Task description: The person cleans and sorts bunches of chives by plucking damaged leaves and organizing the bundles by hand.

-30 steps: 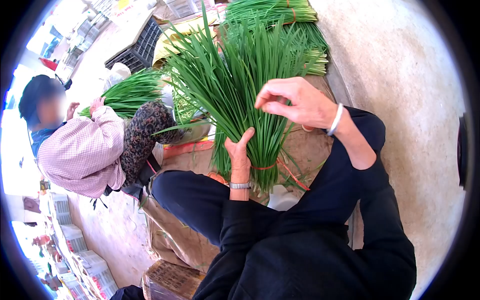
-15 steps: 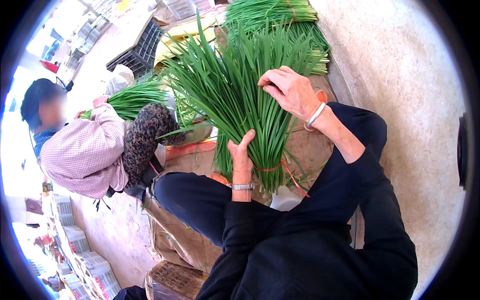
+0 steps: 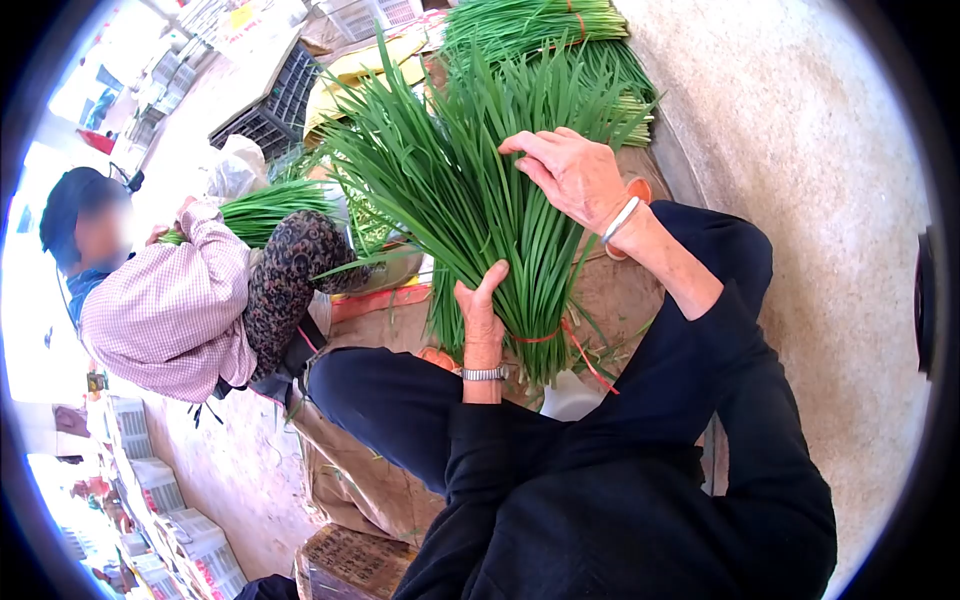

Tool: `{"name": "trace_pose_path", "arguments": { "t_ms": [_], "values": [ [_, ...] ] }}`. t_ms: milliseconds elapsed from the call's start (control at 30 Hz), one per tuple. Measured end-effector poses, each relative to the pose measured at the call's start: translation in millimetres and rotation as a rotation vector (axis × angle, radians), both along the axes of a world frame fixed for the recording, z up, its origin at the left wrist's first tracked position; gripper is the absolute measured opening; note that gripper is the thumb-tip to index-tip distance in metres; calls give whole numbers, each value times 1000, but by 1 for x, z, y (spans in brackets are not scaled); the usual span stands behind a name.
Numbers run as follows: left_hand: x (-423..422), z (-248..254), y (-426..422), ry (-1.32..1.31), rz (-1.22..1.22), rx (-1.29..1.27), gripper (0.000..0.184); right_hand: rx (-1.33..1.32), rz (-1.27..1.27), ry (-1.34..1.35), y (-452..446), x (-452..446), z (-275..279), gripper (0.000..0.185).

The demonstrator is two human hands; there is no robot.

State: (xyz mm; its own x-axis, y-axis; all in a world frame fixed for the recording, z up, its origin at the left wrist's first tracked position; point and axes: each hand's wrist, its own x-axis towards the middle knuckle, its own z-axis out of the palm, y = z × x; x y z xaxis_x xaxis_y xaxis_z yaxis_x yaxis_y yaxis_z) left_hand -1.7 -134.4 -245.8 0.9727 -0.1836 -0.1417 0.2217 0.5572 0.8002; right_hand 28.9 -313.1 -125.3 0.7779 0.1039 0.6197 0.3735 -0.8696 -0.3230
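Observation:
A large bundle of long green leaves [image 3: 500,210] stands fanned out between my knees, bound near its base with a red tie [image 3: 537,338]. My left hand [image 3: 483,312] grips the lower left side of the bundle, its thumb across the leaves and its other fingers hidden behind them. Over the upper right part of the leaves is my right hand [image 3: 570,178], thumb and forefinger brought close together. Whether a leaf is pinched between those fingertips is too small to tell. A loose end of the red tie hangs to the right of the base.
At the left a person in a checked shirt [image 3: 170,310] sits holding another green bundle [image 3: 275,212]. More tied bundles [image 3: 535,25] lie at the top. A black crate [image 3: 285,95] is at upper left, a cardboard box [image 3: 355,562] at the bottom, a white object [image 3: 570,397] below my bundle.
My right hand has moved up and slightly left over the leaves, its fingers closing together. My left hand keeps its grip. The other person's hands have shifted on their bundle.

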Motion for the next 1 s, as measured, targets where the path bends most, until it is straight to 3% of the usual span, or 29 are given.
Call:
{"name": "trace_pose_path", "arguments": {
  "t_ms": [400,800,1000],
  "values": [
    [-3,7,-2,6,19,-10,44,-142,-173,231,-4,4,17,32],
    [-3,5,-2,-2,13,1,43,19,-114,356,-10,4,18,20],
    [-2,0,-1,-1,22,15,45,84,-87,289,-3,4,8,18]
  ]
}}
